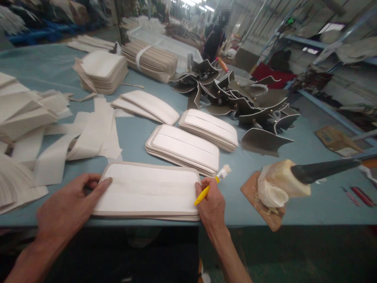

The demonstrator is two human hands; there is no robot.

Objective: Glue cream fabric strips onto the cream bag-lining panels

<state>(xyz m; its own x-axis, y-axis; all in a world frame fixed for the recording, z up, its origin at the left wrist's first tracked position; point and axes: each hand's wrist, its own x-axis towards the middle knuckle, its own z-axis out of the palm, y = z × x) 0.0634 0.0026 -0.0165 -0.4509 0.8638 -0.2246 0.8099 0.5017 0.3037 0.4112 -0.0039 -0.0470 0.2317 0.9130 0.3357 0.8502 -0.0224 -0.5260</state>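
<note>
A stack of white panels with beige edges (147,190) lies at the table's front edge between my two hands. My left hand (69,204) grips the stack's left end, thumb on top and fingers curled beneath or behind it. At the right end, my right hand (210,200) is closed around a yellow-handled brush (203,195), its fingertips against the panels. The brush's pale bristles point up and away. Just behind lie two more panel stacks (185,145) (210,125) and some loose panels (150,104).
Beige strips (85,133) cover the left side. Dark curved pieces (235,94) are heaped at the back right. A glue-crusted container with a black handle (273,186) rests on a brown board (272,222). Bundled panels (150,59) stand behind; a person (213,41) is farther off.
</note>
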